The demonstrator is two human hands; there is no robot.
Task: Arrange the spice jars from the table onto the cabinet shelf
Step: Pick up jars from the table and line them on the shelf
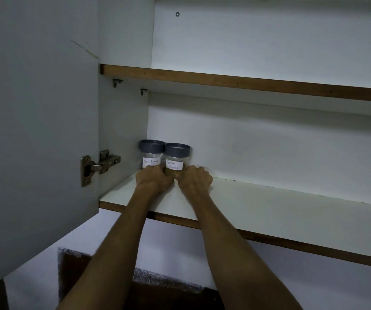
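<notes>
Two clear spice jars with grey lids stand side by side at the back left corner of the lower cabinet shelf (pixel 269 211). The left jar (pixel 151 154) carries a label reading Black Pepper. The right jar (pixel 177 157) is labelled Garam Masala. My left hand (pixel 153 179) wraps the base of the right jar from its left side, in front of the Black Pepper jar. My right hand (pixel 194 179) grips the same jar's base from the right. Both forearms reach up from below.
The open cabinet door (pixel 36 130) hangs at the left on a metal hinge (pixel 99 164). An upper shelf (pixel 247 82) runs above the jars. A dark countertop (pixel 157 291) lies below, at the frame's bottom edge.
</notes>
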